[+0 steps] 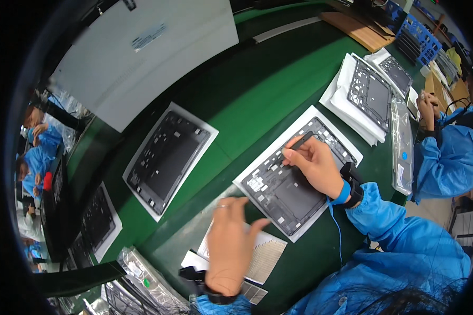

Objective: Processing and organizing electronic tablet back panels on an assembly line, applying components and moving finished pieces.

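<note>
My right hand (318,167) grips black tweezers (301,141) between thumb and fingers. Their tip reaches down to a dark, flat tablet-shaped housing (295,201) dotted with small pale pads. This housing lies on a white sheet (240,181) at the middle right. Nearer and to the left, my left hand (229,242) hovers, slightly blurred, with its thumb spread away from the fingers and nothing visible in it. Beneath it lie sheets of small stickers (268,258), partly hidden by the hand. A blue wrist strap (342,193) with a thin cord circles my right wrist.
Another housing (168,152) lies on white paper left of centre. A paper stack (348,113) topped with a housing stands at the far right. Plastic-wrapped packs (402,157) flank the work area. A large grey panel (142,58) rises behind. A person in a blue sleeve (452,163) sits at right.
</note>
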Motion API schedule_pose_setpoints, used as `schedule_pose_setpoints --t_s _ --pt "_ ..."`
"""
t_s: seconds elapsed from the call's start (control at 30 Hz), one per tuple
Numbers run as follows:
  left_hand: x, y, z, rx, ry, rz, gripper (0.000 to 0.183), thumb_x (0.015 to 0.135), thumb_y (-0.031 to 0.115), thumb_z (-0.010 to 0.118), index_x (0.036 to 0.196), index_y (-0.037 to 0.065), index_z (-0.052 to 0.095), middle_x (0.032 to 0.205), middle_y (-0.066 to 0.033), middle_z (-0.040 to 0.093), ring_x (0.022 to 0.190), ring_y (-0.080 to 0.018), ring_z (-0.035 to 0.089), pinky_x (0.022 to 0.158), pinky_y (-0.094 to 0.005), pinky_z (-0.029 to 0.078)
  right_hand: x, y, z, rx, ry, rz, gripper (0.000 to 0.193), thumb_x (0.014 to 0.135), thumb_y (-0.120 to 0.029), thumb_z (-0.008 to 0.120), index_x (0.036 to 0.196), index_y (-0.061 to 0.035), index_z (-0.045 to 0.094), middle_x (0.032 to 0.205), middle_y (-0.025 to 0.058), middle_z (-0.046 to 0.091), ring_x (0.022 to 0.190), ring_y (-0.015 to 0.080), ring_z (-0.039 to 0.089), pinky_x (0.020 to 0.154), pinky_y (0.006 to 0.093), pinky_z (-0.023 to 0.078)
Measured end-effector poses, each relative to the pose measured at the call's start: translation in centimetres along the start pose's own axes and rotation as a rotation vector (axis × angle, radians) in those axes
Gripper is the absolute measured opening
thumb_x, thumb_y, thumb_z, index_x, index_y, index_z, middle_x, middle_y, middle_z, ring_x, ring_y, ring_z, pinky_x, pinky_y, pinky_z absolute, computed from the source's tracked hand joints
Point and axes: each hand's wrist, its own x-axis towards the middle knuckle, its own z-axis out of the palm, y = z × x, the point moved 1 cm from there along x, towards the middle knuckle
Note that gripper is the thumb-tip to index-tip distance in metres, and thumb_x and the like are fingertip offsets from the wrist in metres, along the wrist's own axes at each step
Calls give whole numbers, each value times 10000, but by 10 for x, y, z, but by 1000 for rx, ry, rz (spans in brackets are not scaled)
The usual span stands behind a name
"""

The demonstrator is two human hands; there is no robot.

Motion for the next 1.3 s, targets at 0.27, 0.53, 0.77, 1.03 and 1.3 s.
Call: schedule_pose_setpoints --t_s 0.27,0.53,0.77,1.03,1.3 --pt "25 39 67 94 -134 100 820 866 329 843 1443 -128 482 1542 -299 407 1365 -482 445 1135 -544 404 15 18 4 37 20 41 194 1030 -72 701 1174 38 632 1064 79 716 941 144 721 848 287 583" --pt "35 33 64 10 -125 15 696 942 330 766 1427 -99 512 1502 -255 466 1332 -435 506 1119 -518 456 16 13 4 71 69 47 177 1012 -34 704 1145 60 635 996 97 731 883 135 721 803 276 574" --pt "34 5 15 -95 -81 -109 563 972 259 757 1412 -22 550 1396 -231 571 1227 -433 597 995 -493 523 6 9 12 227 -36 127 181 1015 -29 702 1151 62 625 1057 109 714 951 144 713 845 292 582" --pt "2 -33 -62 -237 54 -309 288 894 43 797 1158 -2 693 988 -141 690 858 -241 664 838 -326 538 -48 -6 69 -75 -457 -103 136 945 -9 766 1056 9 691 952 115 749 861 209 747 792 312 577" --pt "-17 -65 -29 -217 -413 -322 321 834 96 849 1069 -19 663 953 -164 698 923 -308 693 818 -399 547 -46 18 92 -171 -432 -94 151 954 -43 754 1054 39 677 843 162 736 785 252 773 718 334 616"
